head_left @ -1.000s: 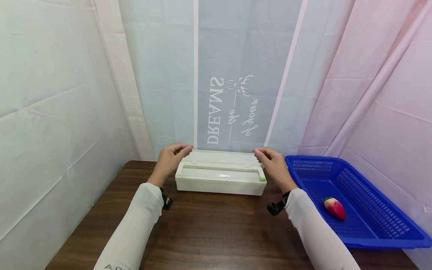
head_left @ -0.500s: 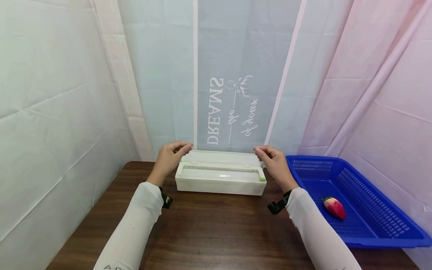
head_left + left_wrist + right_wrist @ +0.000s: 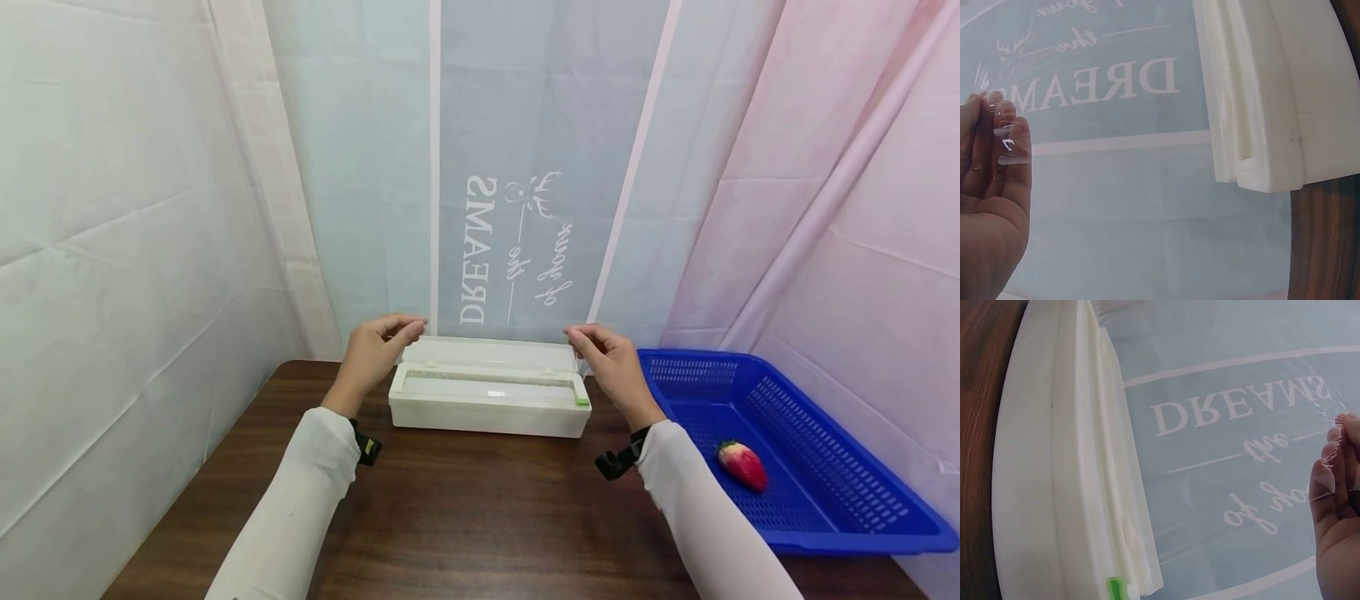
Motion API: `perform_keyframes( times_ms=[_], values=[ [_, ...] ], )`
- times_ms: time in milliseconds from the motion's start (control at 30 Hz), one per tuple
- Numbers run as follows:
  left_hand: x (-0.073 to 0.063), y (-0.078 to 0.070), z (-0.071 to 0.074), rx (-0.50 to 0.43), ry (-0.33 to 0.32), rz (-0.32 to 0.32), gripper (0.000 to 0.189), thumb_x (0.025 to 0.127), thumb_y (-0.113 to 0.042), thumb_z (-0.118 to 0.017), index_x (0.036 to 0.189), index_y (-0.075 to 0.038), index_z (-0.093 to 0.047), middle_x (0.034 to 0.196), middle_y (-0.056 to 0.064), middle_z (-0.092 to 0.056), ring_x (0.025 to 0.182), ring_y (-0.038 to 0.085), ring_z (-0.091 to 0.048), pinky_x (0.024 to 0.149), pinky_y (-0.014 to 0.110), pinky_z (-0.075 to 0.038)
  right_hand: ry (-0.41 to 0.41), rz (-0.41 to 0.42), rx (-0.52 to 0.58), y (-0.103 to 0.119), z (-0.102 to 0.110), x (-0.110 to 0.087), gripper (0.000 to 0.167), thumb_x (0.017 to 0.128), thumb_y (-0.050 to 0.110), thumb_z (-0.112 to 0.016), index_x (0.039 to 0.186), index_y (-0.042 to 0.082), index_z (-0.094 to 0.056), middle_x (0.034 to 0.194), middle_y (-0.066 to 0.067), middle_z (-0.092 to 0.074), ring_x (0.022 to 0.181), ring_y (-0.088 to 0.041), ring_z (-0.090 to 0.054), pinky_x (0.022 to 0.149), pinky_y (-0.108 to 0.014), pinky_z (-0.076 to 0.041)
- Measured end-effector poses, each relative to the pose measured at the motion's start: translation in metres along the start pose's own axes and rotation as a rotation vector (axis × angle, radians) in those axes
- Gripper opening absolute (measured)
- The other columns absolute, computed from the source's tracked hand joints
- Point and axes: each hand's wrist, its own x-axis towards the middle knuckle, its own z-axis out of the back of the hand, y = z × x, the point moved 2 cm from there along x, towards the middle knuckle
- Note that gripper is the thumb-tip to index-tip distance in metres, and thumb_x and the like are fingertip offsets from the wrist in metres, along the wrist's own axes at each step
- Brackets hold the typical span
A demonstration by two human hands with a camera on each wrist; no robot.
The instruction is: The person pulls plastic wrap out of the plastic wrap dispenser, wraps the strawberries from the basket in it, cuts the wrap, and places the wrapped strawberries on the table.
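A white cling film dispenser (image 3: 487, 418) lies lengthwise on the table, its lid (image 3: 491, 352) raised at the back. A green slider (image 3: 582, 401) sits at its right end. Above the lid's left end my left hand (image 3: 371, 358) pinches clear cling film between thumb and fingers. My right hand (image 3: 613, 368) pinches the film the same way over the right end. Creases in the cling film (image 3: 1321, 406) run out from the right fingertips. The sheet spans the space between my hands and is almost invisible in the head view. Both hands are apart from the dispenser.
To the right, a blue perforated basket (image 3: 847, 542) holds a red, pale-topped fruit that looks like a strawberry (image 3: 742, 466). Printed cloth (image 3: 375, 167) hangs close behind the dispenser. The brown wooden table (image 3: 480, 517) reaches toward me, with pale cloth walls on either side.
The left hand has shifted very slightly up and left. Both hands keep pinching the film. The head view has tilted a touch, so the scene sits slightly lower.
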Motion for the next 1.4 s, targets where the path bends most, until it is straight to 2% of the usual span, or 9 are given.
perform_keyframes(
  times_ms=[133, 300, 400, 533, 733, 933, 1133, 1233, 1400],
  values=[
    [0.000, -0.003, 0.002, -0.001, -0.002, -0.009, 0.033, 0.098, -0.045, -0.064, 0.112, -0.018, -0.077, 0.098, 0.001, -0.074, 0.091, 0.019, -0.067, 0.072, 0.036, -0.054, -0.015, -0.004, 0.000, 0.002, 0.000, 0.001, 0.033, 0.101, 0.034, -0.062, 0.115, 0.006, -0.073, 0.095, -0.010, -0.066, 0.093, -0.040, -0.060, 0.074, -0.023, -0.051],
    [0.001, -0.006, 0.004, -0.011, -0.004, -0.020, 0.033, 0.098, -0.043, -0.064, 0.113, -0.017, -0.077, 0.099, 0.000, -0.074, 0.094, 0.019, -0.068, 0.079, 0.039, -0.055, -0.018, -0.009, -0.010, 0.005, 0.001, 0.002, 0.031, 0.103, 0.027, -0.060, 0.119, 0.003, -0.071, 0.096, -0.005, -0.067, 0.093, -0.031, -0.060, 0.076, -0.022, -0.050],
    [0.001, -0.007, 0.004, -0.015, -0.009, -0.020, 0.033, 0.097, -0.044, -0.065, 0.112, -0.017, -0.077, 0.099, 0.000, -0.074, 0.093, 0.018, -0.068, 0.080, 0.041, -0.055, -0.017, -0.018, -0.036, 0.020, 0.000, -0.001, 0.030, 0.104, 0.021, -0.058, 0.120, -0.002, -0.070, 0.099, -0.006, -0.067, 0.095, -0.030, -0.060, 0.077, -0.023, -0.050],
    [0.002, -0.008, 0.004, -0.024, -0.015, -0.017, 0.034, 0.097, -0.045, -0.065, 0.113, -0.017, -0.077, 0.101, 0.001, -0.075, 0.094, 0.016, -0.069, 0.081, 0.041, -0.055, -0.023, -0.011, -0.030, 0.022, 0.001, -0.001, 0.033, 0.104, 0.025, -0.058, 0.121, -0.002, -0.069, 0.102, -0.008, -0.068, 0.098, -0.030, -0.061, 0.080, -0.023, -0.050],
    [0.002, -0.010, 0.005, -0.031, -0.020, -0.018, 0.035, 0.097, -0.046, -0.065, 0.114, -0.018, -0.077, 0.102, 0.000, -0.075, 0.095, 0.015, -0.069, 0.083, 0.039, -0.055, -0.028, -0.001, -0.001, 0.011, 0.002, 0.001, 0.038, 0.102, 0.036, -0.060, 0.120, 0.004, -0.071, 0.103, -0.005, -0.068, 0.098, -0.033, -0.061, 0.079, -0.023, -0.050],
    [0.002, -0.012, 0.006, -0.031, -0.022, -0.029, 0.036, 0.097, -0.046, -0.064, 0.114, -0.017, -0.076, 0.101, 0.000, -0.074, 0.094, 0.014, -0.068, 0.081, 0.039, -0.054, -0.033, 0.011, 0.010, 0.013, 0.003, 0.002, 0.035, 0.102, 0.035, -0.060, 0.118, 0.006, -0.071, 0.099, -0.005, -0.067, 0.094, -0.033, -0.061, 0.077, -0.023, -0.051],
    [0.003, -0.014, 0.006, -0.053, -0.019, -0.035, 0.036, 0.099, -0.041, -0.063, 0.116, -0.012, -0.075, 0.106, 0.007, -0.074, 0.097, 0.020, -0.069, 0.087, 0.040, -0.055, -0.034, 0.022, 0.029, 0.015, 0.004, 0.002, 0.033, 0.102, 0.031, -0.060, 0.118, 0.004, -0.071, 0.095, -0.003, -0.066, 0.090, -0.030, -0.062, 0.078, -0.022, -0.051],
    [0.003, -0.015, 0.006, -0.056, -0.023, -0.029, 0.036, 0.099, -0.042, -0.063, 0.116, -0.013, -0.075, 0.106, 0.006, -0.074, 0.096, 0.019, -0.069, 0.088, 0.040, -0.055, -0.033, 0.036, 0.031, 0.015, 0.004, 0.003, 0.033, 0.103, 0.029, -0.060, 0.118, 0.002, -0.071, 0.096, -0.006, -0.065, 0.089, -0.030, -0.062, 0.079, -0.023, -0.052],
    [0.004, -0.017, 0.006, -0.059, -0.024, -0.032, 0.035, 0.099, -0.042, -0.063, 0.115, -0.014, -0.076, 0.107, 0.004, -0.074, 0.096, 0.018, -0.069, 0.087, 0.039, -0.055, -0.047, 0.059, 0.027, 0.014, 0.005, 0.004, 0.033, 0.103, 0.027, -0.060, 0.118, 0.000, -0.070, 0.100, -0.019, -0.060, 0.087, -0.030, -0.062, 0.078, -0.024, -0.051]
  ],
)
